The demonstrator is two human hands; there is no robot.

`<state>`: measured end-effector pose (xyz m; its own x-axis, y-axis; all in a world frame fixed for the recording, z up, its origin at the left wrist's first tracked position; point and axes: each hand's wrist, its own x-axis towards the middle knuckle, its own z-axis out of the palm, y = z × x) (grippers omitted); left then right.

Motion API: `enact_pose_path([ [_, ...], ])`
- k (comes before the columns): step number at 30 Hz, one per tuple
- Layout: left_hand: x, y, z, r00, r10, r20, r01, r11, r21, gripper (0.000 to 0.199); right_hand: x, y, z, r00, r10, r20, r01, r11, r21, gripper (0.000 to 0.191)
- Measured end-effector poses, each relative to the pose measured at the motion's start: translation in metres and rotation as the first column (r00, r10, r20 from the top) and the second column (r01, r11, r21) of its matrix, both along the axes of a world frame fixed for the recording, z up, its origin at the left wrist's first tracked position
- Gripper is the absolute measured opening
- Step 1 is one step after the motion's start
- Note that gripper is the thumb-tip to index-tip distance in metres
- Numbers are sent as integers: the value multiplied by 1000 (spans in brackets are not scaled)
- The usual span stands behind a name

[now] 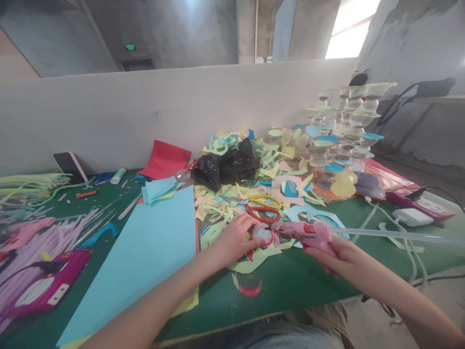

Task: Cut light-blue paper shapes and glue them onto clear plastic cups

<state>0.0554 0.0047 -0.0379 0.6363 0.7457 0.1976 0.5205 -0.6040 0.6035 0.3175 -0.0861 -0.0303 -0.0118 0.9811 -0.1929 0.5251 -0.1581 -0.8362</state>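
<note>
My right hand (336, 257) is closed round the grip of a pink hot glue gun (301, 231). A long clear glue stick (395, 234) juts out of its back to the right. My left hand (236, 240) pinches a small clear, round plastic piece with a red rim (262, 234). The gun's nozzle points left and is right beside that piece; whether they touch I cannot tell. Just beyond my left hand lie scissors (267, 203) with yellow and red handles on the paper scraps. A curved red scrap (250, 290) rests nearer to me on the green table.
Paper scraps (218, 213) and a black plastic bag (225, 167) cover the middle. Blue paper sheets (145, 257) lie to the left, beside lilac sticks (69, 232) and a purple power strip (47, 286). Stacked clear plastic cups (348, 126) stand back right, near white cables (403, 237).
</note>
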Motion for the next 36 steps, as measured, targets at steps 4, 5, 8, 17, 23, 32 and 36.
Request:
enact_pose_path([
  [4,0,0,0,1000,-1,-1,1,1000,-4,36,1,1,-1,1000,5,13,-5,1000,-15,44],
  [5,0,0,0,1000,-3,-1,3,1000,-2,36,2,1,-1,1000,6,22,-5,1000,-22,45],
  [8,0,0,1,1000,-6,-3,6,1000,6,35,4,3,-2,999,21,42,-19,999,-40,48],
  [17,1,1,2,1000,-9,-25,9,1000,10,35,5,4,-3,997,22,80,-20,999,-26,50],
  [23,1,0,3,1000,-7,-24,7,1000,-4,35,3,2,-1,997,19,71,-18,1000,-15,49],
  [32,1,0,4,999,-1,-32,1,1000,6,36,5,-1,11,998,0,67,1,1000,-5,46],
  [36,1,0,3,1000,-7,-14,7,1000,5,37,8,0,14,998,-52,40,52,999,9,46],
])
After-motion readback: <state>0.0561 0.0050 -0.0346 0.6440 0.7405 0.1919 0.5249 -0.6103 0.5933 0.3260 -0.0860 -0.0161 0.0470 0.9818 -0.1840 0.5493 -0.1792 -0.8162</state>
